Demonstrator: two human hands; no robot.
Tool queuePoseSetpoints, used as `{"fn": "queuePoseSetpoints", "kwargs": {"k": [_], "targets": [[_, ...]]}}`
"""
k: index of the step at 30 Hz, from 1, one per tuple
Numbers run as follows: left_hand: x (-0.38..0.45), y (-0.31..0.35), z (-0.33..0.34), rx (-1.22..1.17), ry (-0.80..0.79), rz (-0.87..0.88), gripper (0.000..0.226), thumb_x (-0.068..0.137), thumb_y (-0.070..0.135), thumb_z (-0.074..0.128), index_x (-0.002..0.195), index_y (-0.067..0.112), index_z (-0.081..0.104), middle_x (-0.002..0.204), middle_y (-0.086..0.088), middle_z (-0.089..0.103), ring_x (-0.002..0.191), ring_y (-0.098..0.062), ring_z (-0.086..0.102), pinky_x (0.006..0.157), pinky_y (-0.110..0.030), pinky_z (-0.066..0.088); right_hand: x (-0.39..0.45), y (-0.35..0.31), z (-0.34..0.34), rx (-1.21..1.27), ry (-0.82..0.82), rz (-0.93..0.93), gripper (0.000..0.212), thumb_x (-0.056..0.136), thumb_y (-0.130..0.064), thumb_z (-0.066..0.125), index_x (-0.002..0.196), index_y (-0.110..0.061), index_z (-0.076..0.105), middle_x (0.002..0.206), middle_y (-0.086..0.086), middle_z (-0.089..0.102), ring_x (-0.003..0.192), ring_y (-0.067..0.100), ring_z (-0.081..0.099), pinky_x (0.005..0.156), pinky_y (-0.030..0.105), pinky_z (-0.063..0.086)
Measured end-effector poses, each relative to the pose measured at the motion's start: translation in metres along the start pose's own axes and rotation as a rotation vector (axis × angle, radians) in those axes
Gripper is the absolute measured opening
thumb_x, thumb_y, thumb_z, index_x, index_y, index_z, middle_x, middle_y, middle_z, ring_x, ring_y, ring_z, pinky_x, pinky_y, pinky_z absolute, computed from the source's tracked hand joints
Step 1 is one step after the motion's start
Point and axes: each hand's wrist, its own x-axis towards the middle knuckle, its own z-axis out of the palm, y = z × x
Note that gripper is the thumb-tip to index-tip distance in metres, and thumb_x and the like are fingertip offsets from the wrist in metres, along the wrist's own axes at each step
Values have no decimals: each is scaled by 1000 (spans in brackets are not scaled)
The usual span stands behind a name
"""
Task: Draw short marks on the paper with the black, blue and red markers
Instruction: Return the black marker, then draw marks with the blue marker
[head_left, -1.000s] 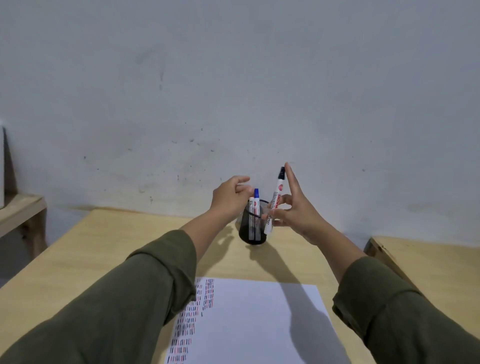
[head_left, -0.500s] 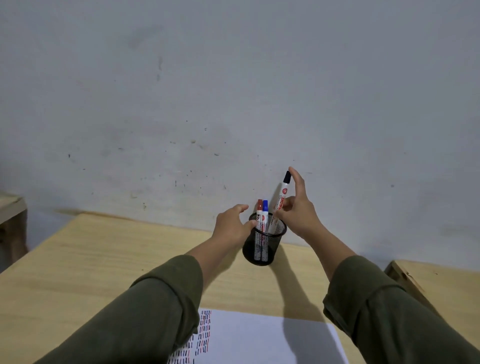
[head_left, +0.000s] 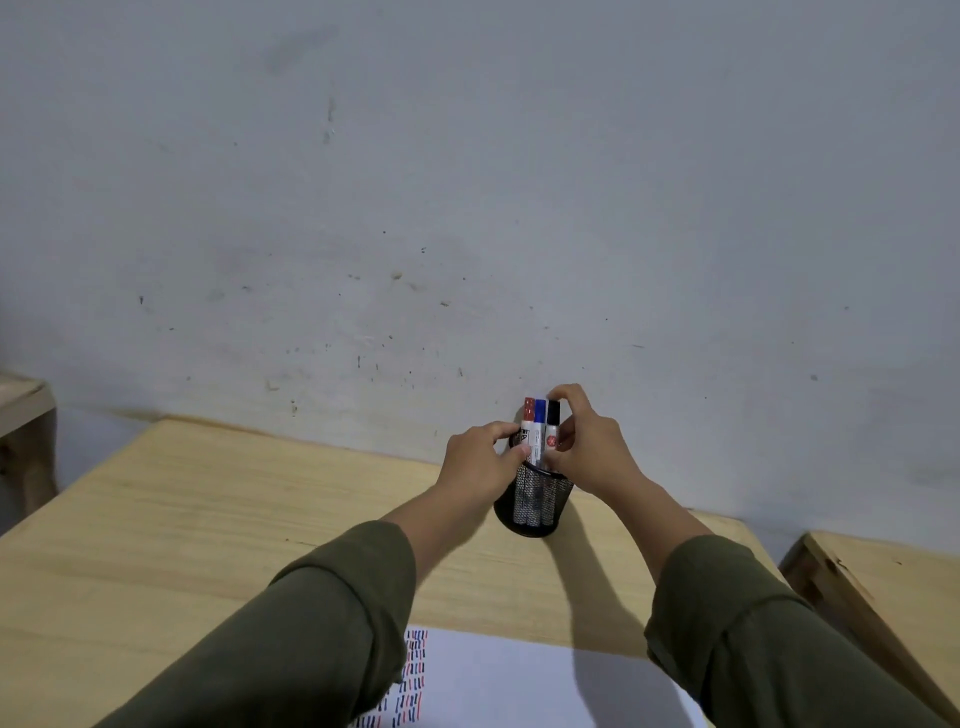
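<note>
A black mesh pen cup (head_left: 535, 501) stands on the wooden table near the wall. Upright in it are three capped markers side by side: red (head_left: 528, 421), blue (head_left: 540, 423) and black (head_left: 552, 426). My left hand (head_left: 480, 460) grips the cup's left rim and wall. My right hand (head_left: 587, 447) curls around the black marker, fingertips over its cap and barrel. The white paper (head_left: 498, 686) lies at the near edge, with rows of short black, blue and red marks along its left side.
The light wooden table (head_left: 208, 519) meets a grey-white wall. A second wooden surface (head_left: 883, 582) sits to the right across a narrow gap. A wooden shelf edge (head_left: 21, 400) shows at far left. My green sleeves cover part of the paper.
My right hand lowered the black marker into the cup beside the red and blue ones. My left hand moved onto the cup's rim. The view tilted up, showing less paper.
</note>
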Motion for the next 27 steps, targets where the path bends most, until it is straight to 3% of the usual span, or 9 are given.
{"fn": "queuePoseSetpoints", "kwargs": {"k": [3,10,14,17,19,22,27], "targets": [[0,-2,1,-41,-3,-16,41,90,31,58,131,25,57,136,-1,56,126,-15,50,85,-12,32,3,2,2,-41,12,-10,56,74,-7,72,121,-17,44,83,11,62,72,21,58,54,19,42],[1,-3,2,-38,-3,-10,42,89,32,58,131,24,57,135,-3,57,130,-18,47,95,-19,34,10,7,7,-110,43,-37,62,77,-6,69,132,-24,47,103,4,40,93,21,49,75,25,40],[2,-2,2,-64,4,-19,42,89,31,60,130,24,57,136,-3,57,128,-17,49,88,-13,32,13,8,7,-141,43,-30,60,78,-6,68,133,-22,49,103,3,38,100,24,52,77,24,39],[1,-2,3,-79,15,-24,40,89,29,60,129,23,58,135,-3,57,127,-17,50,85,-12,31,10,7,5,-107,72,-23,55,75,-6,69,125,-22,52,103,4,40,94,23,53,68,20,38],[1,-2,3,-80,24,-26,41,88,30,61,128,24,58,135,-3,57,130,-18,47,89,-15,31,3,6,4,-46,110,-29,48,75,-11,71,117,-25,53,100,5,45,84,18,52,60,15,36],[1,-2,4,-55,39,-26,41,87,32,61,128,23,59,134,-3,58,131,-20,45,100,-24,35,-7,4,7,89,145,-13,40,77,-12,69,109,-27,50,94,6,60,76,19,57,58,19,41],[-7,7,1,-3,74,0,43,89,31,59,130,21,56,136,-4,56,132,-21,45,106,-28,33,-15,-1,2,269,256,31,50,80,-7,67,118,-26,40,83,4,60,76,16,61,61,16,44]]}}
